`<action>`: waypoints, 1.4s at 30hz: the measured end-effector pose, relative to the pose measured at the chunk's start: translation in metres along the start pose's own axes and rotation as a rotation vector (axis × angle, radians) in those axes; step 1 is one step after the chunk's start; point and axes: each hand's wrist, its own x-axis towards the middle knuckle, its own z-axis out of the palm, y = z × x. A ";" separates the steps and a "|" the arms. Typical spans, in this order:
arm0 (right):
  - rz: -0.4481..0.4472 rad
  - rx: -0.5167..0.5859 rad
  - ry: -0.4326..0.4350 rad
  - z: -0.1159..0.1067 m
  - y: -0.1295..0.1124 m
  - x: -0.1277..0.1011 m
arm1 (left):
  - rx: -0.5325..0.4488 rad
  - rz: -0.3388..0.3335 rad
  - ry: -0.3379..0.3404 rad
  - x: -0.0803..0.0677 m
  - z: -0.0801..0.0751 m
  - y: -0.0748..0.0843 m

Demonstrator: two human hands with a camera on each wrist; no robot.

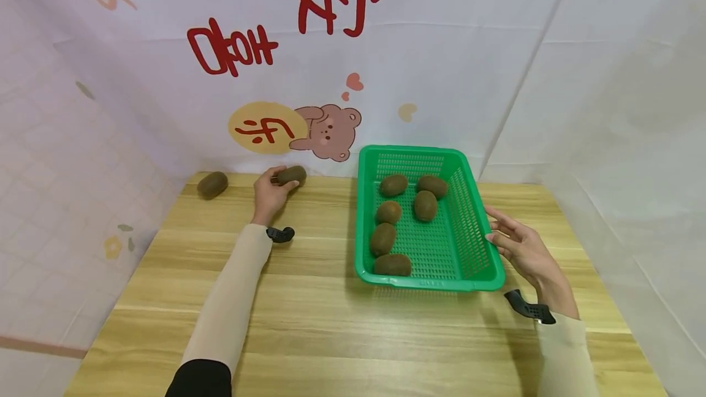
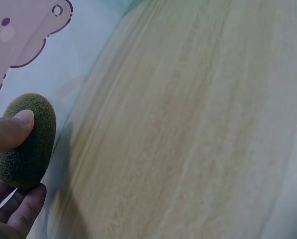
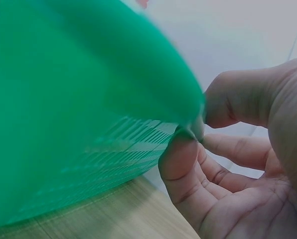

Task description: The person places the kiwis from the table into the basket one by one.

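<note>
My left hand (image 1: 269, 192) reaches to the table's far edge and grips a brown kiwi (image 1: 291, 174) between thumb and fingers; the left wrist view shows the same kiwi (image 2: 28, 141) pinched against the backdrop. A second kiwi (image 1: 212, 184) lies loose further left. A green plastic basket (image 1: 478, 277) holds several kiwis (image 1: 426, 205). My right hand (image 1: 515, 242) is at the basket's right rim. In the right wrist view its thumb and a fingertip (image 3: 182, 160) touch the basket rim (image 3: 153, 89), palm open.
The wooden table (image 1: 320, 329) is enclosed by white cloth walls. The back wall (image 1: 331, 66) carries red lettering and a cartoon bear. Bare wood shows in front of the basket and between my arms.
</note>
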 end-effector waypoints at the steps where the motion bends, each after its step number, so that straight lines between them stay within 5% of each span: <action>1: -0.001 0.003 -0.004 0.000 0.000 0.000 | -0.005 -0.002 0.003 -0.001 0.000 0.001; 27: 0.024 0.026 0.008 0.004 -0.002 0.000 | -0.137 0.007 -0.052 -0.042 0.009 0.028; 42: 0.005 0.038 -0.007 0.002 -0.005 -0.002 | -0.168 0.113 -0.102 -0.057 0.013 0.056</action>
